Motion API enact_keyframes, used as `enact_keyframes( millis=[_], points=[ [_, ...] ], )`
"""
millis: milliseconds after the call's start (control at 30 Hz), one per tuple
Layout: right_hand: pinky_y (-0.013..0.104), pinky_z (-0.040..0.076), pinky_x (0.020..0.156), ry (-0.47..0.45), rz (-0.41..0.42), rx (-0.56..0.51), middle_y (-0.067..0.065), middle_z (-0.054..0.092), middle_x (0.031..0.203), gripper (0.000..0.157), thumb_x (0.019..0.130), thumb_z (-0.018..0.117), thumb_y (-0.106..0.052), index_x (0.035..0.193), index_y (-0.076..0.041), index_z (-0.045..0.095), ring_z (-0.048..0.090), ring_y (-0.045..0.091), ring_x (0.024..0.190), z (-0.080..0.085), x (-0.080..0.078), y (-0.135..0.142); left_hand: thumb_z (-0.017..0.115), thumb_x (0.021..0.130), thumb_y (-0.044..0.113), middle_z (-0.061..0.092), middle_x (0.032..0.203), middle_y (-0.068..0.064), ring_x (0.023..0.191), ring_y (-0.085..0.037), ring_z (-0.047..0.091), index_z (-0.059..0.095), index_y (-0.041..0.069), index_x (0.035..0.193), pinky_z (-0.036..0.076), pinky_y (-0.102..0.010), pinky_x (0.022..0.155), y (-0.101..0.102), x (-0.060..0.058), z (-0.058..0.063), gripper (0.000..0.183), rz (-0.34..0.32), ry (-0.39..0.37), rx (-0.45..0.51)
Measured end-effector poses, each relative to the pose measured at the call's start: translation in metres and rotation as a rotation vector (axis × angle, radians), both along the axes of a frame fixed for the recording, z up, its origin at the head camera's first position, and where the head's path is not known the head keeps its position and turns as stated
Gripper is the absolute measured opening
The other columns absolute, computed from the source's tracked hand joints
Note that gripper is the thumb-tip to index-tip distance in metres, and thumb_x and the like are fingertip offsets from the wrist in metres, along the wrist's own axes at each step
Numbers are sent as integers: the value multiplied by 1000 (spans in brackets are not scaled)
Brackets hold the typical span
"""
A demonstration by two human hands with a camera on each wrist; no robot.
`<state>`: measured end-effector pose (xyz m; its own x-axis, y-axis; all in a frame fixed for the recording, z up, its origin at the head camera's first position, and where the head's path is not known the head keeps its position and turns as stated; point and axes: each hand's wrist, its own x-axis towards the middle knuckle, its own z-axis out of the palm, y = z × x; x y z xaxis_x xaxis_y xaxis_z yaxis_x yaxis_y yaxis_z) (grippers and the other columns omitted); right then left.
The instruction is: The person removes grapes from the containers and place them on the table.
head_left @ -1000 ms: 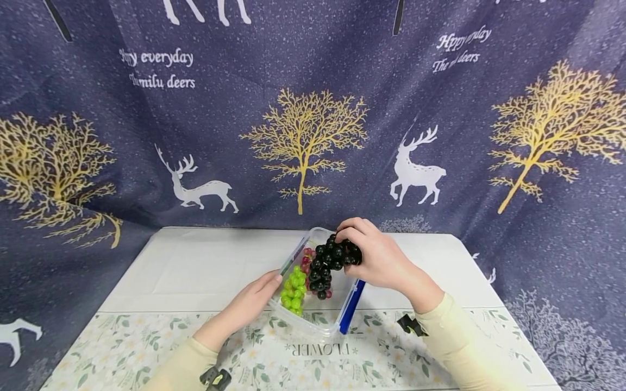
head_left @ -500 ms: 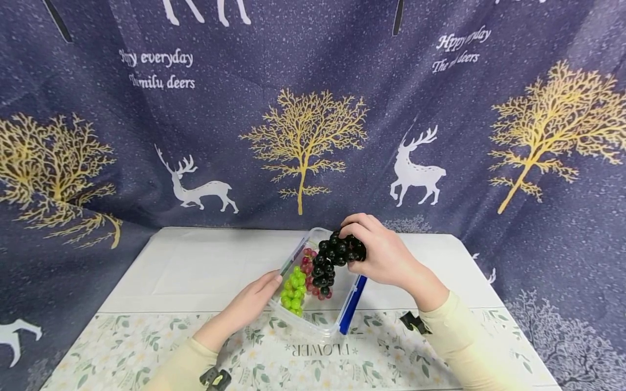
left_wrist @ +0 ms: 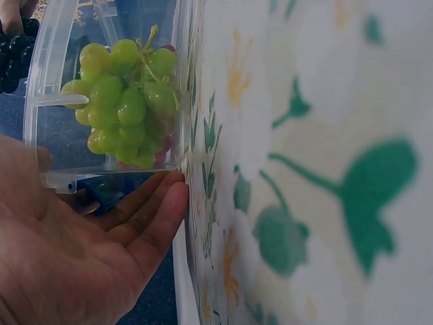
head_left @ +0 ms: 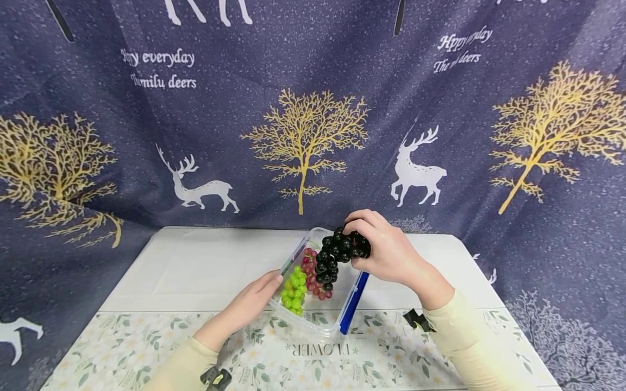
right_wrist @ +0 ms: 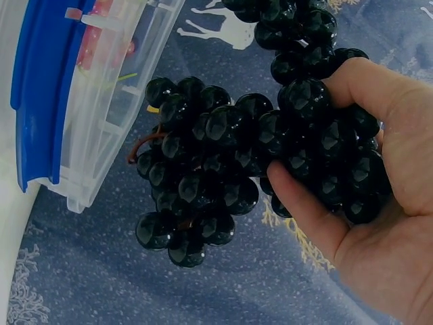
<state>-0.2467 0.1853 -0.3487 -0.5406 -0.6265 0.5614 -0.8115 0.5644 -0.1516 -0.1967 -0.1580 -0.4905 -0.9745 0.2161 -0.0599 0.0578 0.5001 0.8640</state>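
My right hand (head_left: 386, 251) grips a bunch of black grapes (head_left: 337, 252) above the right side of a clear plastic box (head_left: 325, 328). In the right wrist view, thumb and fingers press into the black grapes (right_wrist: 216, 162), part of which hangs free. Inside the box lie a bunch of green grapes (head_left: 293, 293) on the left and a bunch of red grapes (head_left: 310, 266) beside it, partly hidden by the black ones. My left hand (head_left: 251, 301) rests against the box's left wall. Its fingers look straight along the outside in the left wrist view.
A blue latch flap (head_left: 353, 307) hangs open along the box's right side. The box stands on a white table (head_left: 195, 266) with a floral cloth (head_left: 146, 347) over its front part. Behind rises a dark blue curtain (head_left: 313, 65) printed with deer and trees.
My right hand has shifted slightly right and up with the black grapes, uncovering more of the red bunch. The left hand and the box have stayed put.
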Motion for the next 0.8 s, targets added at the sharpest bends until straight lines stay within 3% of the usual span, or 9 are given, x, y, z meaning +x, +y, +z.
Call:
enact_keyframes(
  millis=[500, 800],
  points=[
    [51, 62, 87, 1, -6, -3, 5, 65, 143, 57, 70, 93, -6, 122, -15, 72, 63, 28, 127, 7, 0, 5, 37, 118, 65, 53, 169, -13, 160, -43, 41, 48, 15, 170, 28, -71, 130, 1, 0, -1, 72, 8, 1, -6],
    [50, 62, 83, 5, -17, -10, 7, 65, 143, 60, 68, 95, -4, 123, -14, 72, 63, 29, 129, 7, 1, 10, 37, 119, 62, 52, 169, -12, 161, -42, 41, 48, 15, 170, 28, -69, 131, 1, 1, 0, 70, 0, 0, 4]
  ],
)
